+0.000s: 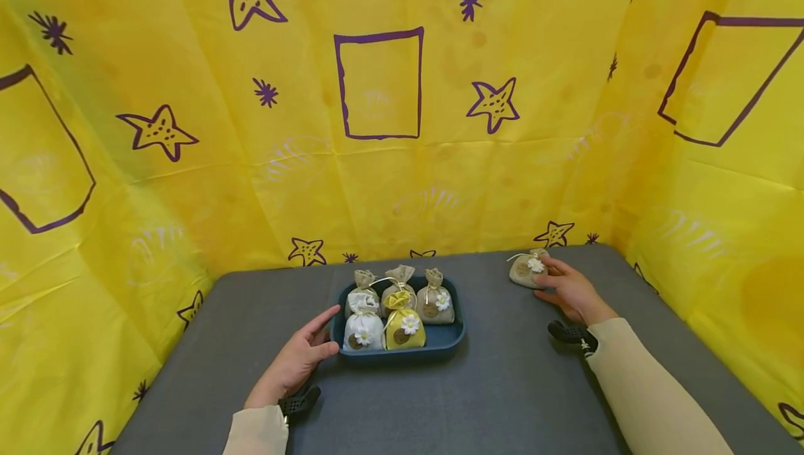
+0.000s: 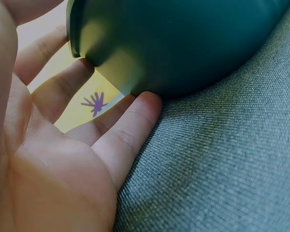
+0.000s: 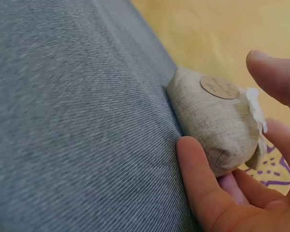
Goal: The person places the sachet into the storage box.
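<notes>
A dark blue tray (image 1: 463, 326) sits on the table, with my left hand (image 1: 294, 361) at its left end. In the left wrist view, extended fingertips (image 2: 147, 104) touch the tray's outer wall (image 2: 183, 48). Three beige drawstring sachets (image 1: 435, 307) stand at the back of the tray, with a white sachet (image 1: 363, 329) and a yellow sachet (image 1: 402, 333) in front. To the right, my right hand (image 1: 573, 293) is around another beige sachet (image 3: 208, 116) with a white flower and round brown label. In the right wrist view its fingers lie beside this sachet; the thumb stands off it.
Grey cloth covers the table (image 1: 502, 385). Yellow fabric walls (image 1: 389, 190) printed with purple starfish and frames close in the back and both sides. The tray's bare floor (image 1: 444, 335) shows at its front right. Black straps (image 1: 568, 333) circle both wrists.
</notes>
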The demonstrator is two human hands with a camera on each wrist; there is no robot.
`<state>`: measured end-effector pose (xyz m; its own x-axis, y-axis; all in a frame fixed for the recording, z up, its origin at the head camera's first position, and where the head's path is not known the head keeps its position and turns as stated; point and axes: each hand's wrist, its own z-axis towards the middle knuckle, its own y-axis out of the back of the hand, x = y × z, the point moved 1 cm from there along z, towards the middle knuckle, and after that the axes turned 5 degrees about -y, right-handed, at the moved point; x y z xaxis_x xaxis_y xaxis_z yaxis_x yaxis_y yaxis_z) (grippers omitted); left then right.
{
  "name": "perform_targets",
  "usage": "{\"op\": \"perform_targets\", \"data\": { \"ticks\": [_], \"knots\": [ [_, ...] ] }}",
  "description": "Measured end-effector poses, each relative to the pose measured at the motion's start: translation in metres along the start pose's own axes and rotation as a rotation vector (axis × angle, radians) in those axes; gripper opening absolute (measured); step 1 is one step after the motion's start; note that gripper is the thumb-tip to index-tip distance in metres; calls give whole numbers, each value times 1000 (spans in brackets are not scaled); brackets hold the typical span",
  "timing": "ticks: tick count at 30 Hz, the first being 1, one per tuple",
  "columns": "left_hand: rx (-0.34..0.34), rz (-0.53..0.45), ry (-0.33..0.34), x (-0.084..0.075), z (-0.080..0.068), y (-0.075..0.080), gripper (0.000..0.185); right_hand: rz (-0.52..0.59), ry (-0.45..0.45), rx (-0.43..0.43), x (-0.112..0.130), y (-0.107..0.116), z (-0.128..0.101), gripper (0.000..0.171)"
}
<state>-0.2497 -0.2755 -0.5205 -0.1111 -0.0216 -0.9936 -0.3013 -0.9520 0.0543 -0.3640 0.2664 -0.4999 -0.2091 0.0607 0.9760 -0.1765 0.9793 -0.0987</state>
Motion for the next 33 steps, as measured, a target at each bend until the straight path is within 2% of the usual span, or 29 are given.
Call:
{"op": "perform_targets", "data": {
  "ticks": [6, 16, 20, 26, 33],
  "knots": [
    [-1, -13, 4, 0, -1, 1, 70, -13, -31, 21, 2, -1, 7, 86],
    [-3, -23, -3, -1, -2, 0, 70, -83, -27, 6, 1, -4, 8, 76],
    [9, -38, -8, 0, -3, 0, 71, -161, 7, -51, -3, -8, 10, 69],
    [11, -30, -13, 0, -2, -1, 71, -361, 45, -138, -7, -13, 13, 57],
    [-6, -15, -5, -1, -1, -1, 70, -428, 75, -164, -4, -20, 10, 44]
  ]
}}
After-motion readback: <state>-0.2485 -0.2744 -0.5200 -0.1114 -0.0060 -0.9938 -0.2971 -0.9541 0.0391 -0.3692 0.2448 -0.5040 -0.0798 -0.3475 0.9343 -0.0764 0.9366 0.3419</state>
